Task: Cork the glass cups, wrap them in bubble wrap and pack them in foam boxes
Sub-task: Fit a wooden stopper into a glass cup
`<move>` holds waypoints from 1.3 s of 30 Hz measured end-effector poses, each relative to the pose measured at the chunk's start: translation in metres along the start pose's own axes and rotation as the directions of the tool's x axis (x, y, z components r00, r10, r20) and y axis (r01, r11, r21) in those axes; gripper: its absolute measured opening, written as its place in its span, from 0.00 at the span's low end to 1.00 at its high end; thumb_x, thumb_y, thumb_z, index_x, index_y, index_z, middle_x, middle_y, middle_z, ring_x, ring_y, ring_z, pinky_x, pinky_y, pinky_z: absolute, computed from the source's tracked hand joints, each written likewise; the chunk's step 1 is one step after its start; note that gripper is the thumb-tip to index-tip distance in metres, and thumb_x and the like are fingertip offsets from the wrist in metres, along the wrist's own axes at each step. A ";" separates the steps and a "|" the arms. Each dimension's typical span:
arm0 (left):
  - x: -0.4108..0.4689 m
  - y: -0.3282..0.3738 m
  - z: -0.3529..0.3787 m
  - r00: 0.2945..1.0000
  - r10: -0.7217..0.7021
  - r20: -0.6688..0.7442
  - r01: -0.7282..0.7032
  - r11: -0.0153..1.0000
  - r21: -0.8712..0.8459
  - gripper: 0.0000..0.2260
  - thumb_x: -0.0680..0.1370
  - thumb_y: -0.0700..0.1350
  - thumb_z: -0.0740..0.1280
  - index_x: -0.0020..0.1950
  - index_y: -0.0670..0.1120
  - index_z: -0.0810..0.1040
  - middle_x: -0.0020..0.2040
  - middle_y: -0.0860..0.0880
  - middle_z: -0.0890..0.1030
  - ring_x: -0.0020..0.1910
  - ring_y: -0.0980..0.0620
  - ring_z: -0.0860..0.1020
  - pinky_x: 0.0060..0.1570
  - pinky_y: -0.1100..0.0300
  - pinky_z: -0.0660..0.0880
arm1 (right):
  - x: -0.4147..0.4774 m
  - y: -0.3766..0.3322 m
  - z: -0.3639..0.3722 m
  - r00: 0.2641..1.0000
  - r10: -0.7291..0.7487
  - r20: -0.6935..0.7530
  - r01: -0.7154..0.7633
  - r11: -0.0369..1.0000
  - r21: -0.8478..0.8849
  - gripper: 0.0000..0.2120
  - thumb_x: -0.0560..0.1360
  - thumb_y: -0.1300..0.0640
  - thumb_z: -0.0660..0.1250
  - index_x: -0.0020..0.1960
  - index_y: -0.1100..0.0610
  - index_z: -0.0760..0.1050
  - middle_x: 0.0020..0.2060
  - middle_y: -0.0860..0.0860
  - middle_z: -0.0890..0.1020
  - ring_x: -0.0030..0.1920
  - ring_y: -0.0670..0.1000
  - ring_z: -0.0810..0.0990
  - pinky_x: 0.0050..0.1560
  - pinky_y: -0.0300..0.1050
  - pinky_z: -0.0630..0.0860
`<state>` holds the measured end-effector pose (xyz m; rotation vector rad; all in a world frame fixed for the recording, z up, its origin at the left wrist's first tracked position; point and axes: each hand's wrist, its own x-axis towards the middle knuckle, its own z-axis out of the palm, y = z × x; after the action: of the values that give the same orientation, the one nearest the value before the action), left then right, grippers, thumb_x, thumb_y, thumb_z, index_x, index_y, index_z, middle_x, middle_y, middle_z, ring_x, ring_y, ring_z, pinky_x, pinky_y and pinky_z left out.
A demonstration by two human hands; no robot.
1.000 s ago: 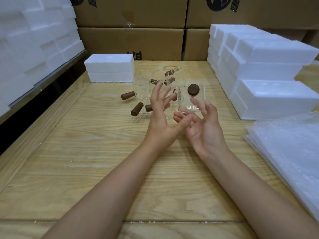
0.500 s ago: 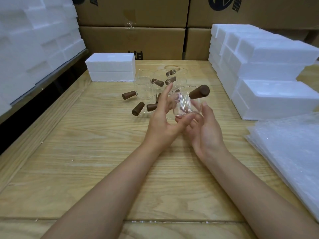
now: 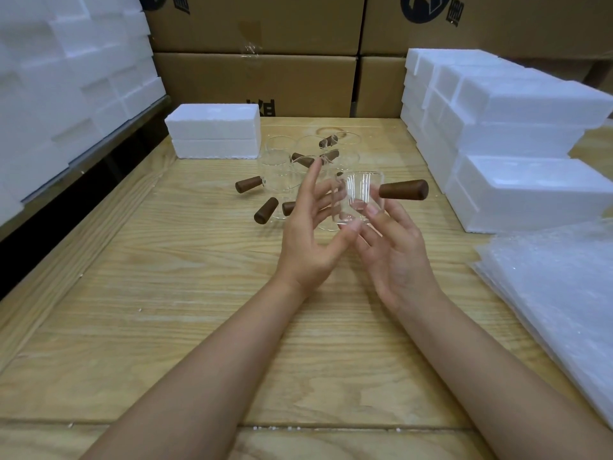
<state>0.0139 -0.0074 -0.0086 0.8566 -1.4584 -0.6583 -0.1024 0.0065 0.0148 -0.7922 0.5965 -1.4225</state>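
Glass cup is pinched only at its base by right hand fingers, the left hand fingers being spread; a drop onto the counter is risked.

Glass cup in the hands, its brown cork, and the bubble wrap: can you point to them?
glass cup (image 3: 363, 194), head view, its clear side wall.
brown cork (image 3: 403, 190), head view, middle of its side.
bubble wrap (image 3: 560, 293), head view, top sheet of the stack.
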 end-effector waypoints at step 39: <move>-0.003 0.000 0.008 0.986 0.166 0.026 -0.168 0.978 0.125 0.34 0.67 0.36 0.77 0.65 0.44 0.60 0.63 0.37 0.73 0.64 0.43 0.75 0.63 0.50 0.74 | 0.010 -0.014 -0.010 0.912 -0.198 -0.359 0.047 0.920 -0.390 0.17 0.78 0.58 0.63 0.33 0.56 0.63 0.26 0.50 0.78 0.21 0.43 0.65 0.21 0.36 0.59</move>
<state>0.0061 -0.0061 -0.0111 0.8168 -1.5802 -0.4508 -0.1185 -0.0046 0.0203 -0.8575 1.1739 -1.6254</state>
